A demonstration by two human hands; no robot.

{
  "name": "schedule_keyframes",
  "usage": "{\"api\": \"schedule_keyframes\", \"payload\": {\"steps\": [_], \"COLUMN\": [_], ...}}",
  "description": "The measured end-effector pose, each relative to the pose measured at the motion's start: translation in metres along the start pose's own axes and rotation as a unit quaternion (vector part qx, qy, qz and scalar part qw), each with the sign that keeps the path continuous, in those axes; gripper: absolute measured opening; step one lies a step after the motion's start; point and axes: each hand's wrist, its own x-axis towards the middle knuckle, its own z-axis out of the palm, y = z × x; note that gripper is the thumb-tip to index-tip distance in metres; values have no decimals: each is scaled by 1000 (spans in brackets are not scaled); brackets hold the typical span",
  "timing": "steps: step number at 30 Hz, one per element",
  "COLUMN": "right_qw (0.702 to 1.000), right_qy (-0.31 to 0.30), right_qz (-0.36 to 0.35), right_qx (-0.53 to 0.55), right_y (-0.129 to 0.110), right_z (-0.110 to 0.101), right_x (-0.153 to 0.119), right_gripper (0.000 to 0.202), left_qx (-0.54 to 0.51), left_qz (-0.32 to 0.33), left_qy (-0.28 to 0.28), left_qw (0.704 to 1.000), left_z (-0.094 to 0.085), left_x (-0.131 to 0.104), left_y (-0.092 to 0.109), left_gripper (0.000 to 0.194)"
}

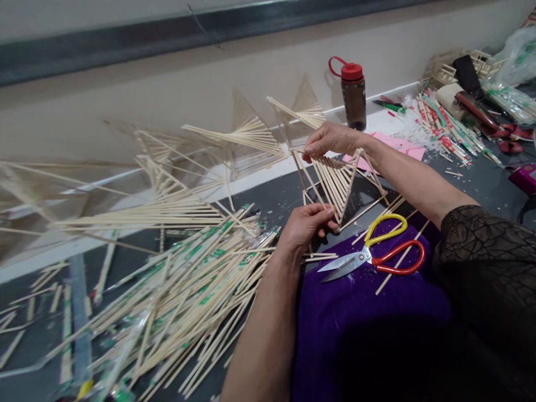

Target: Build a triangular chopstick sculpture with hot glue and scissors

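Clamping a stick frame [335, 181] between them, left fingers [323, 215] pinch low, right fingers [311, 148] high.

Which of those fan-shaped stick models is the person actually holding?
The stick model between the left hand and right hand, just beyond the scissors; the other models stand behind or leftward.

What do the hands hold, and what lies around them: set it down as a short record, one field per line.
Left hand: pinching lower corner of a stick frame
Right hand: holding its upper corner
Scissors: yellow and red handles, blades parted, lying on purple cloth
Left side: pile of wooden sticks
Beyond hands: other stick frames; upright red-lidded water bottle
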Motion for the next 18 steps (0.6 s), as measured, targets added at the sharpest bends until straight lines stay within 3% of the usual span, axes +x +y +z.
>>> {"api": "schedule_keyframes", "payload": {"steps": [6,18], "right_qw": [1000,1000], "right_qy": [14,-13], "right_qz": [18,-5], "right_qx": [19,10], "right_y": [-4,0], "right_z": [1,0], "right_x": [-1,1], "right_gripper": [17,21], "left_qx": [-3,0], "left_qz": [8,7], "left_qy": [-3,-2], "left_qw": [1000,1000], "left_z": [-1,-1], "left_x": [0,1], "left_y": [-1,-1], "left_gripper": [42,40]}}
